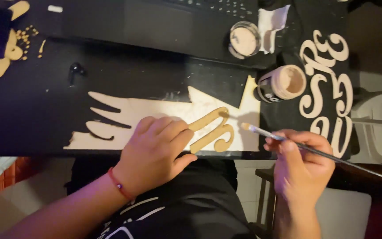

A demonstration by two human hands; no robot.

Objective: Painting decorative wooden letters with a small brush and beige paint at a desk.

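**Gold cut-out letter being pinned down, brush being held beside it**

The gold-painted curly letter (213, 131) is lying on a pale cut-out wooden sheet (155, 113) at the near edge of the black table (32, 110), approx. mid-frame. It is being pressed down by the left hand (155, 152), fingers laid flat over its left part; a red string is being worn at that wrist. A thin paintbrush (308, 148) is being gripped pencil-style by the right hand (303, 166), fingers closed round the handle. The bristle tip is being held just right of the letter; contact w/ it can't be told. The hands are being kept apart, w/ the letter between them.

An open paint jar (284, 83) w/ beige paint is standing just beyond the sheet's right corner; a clear lid (245, 39) and a white cloth (273, 24) are lying further back. Unpainted white curly letters (328, 88) are lying at the table's right end. Small gold pieces (12, 44) are being kept at the far left, well apart.
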